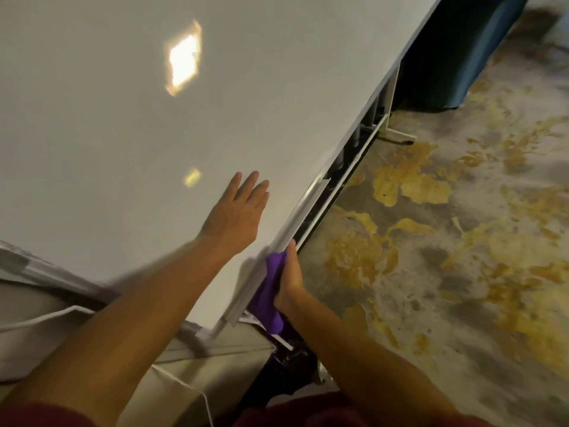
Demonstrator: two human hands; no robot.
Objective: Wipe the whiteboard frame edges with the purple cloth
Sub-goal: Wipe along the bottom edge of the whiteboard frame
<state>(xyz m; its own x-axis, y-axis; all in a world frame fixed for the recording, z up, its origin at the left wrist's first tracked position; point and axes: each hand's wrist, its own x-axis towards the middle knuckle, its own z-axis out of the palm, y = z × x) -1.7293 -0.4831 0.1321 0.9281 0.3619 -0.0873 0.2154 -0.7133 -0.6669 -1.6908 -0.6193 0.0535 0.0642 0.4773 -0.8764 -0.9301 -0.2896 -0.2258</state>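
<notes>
Here the right hand [289, 278] grips the purple cloth [268, 291] against the whiteboard frame [277, 241] at its near lower edge, while the left hand [237, 211], fingers straight, lies flat on the whiteboard [123, 134].

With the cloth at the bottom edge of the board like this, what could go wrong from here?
1. The purple cloth hangs loose below the right hand; its tail could snag in the gap behind the frame edge.
2. The left hand lies flat on the whiteboard; it may leave smudges, or push the board back on its stand.
3. The frame edge ahead looks split, with a raised end; the cloth could catch there.
</notes>
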